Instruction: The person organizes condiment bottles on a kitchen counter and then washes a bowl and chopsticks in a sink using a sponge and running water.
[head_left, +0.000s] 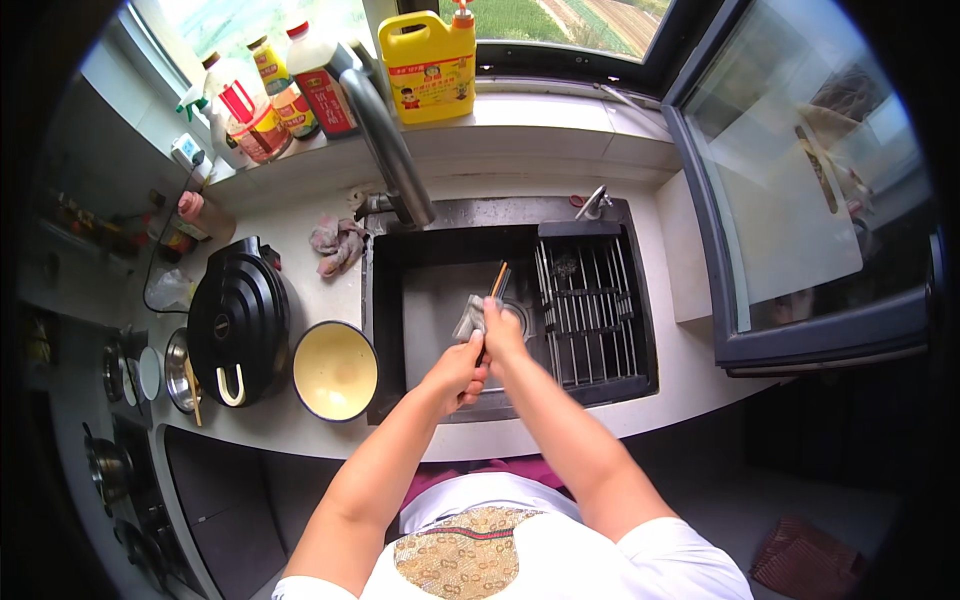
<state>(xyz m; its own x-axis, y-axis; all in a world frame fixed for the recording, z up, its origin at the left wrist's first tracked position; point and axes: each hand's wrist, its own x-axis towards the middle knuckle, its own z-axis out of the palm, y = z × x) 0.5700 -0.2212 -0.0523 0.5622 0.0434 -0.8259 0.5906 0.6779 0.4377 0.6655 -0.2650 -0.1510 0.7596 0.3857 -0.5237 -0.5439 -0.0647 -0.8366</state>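
Note:
Over the dark sink (pixel 425 300), both of my hands are closed around a thin bundle of what look like chopsticks (pixel 499 276). My left hand (pixel 457 378) grips the near end, its fingers curled. Just ahead of it, my right hand (pixel 503 332) wraps a greyish cloth (pixel 468 317) around the sticks. Their far tips, one orange-brown and others dark, poke out beyond the right hand. My fingers and the cloth hide the middle of the bundle, so I cannot tell how many sticks there are.
A metal faucet (pixel 385 140) arches over the sink's back left. A drying rack (pixel 590 310) spans its right side. Left of the sink are a cream bowl (pixel 336 372), a black electric pan (pixel 238 325) and a crumpled rag (pixel 337 246). An open window sash (pixel 725 255) juts in at right.

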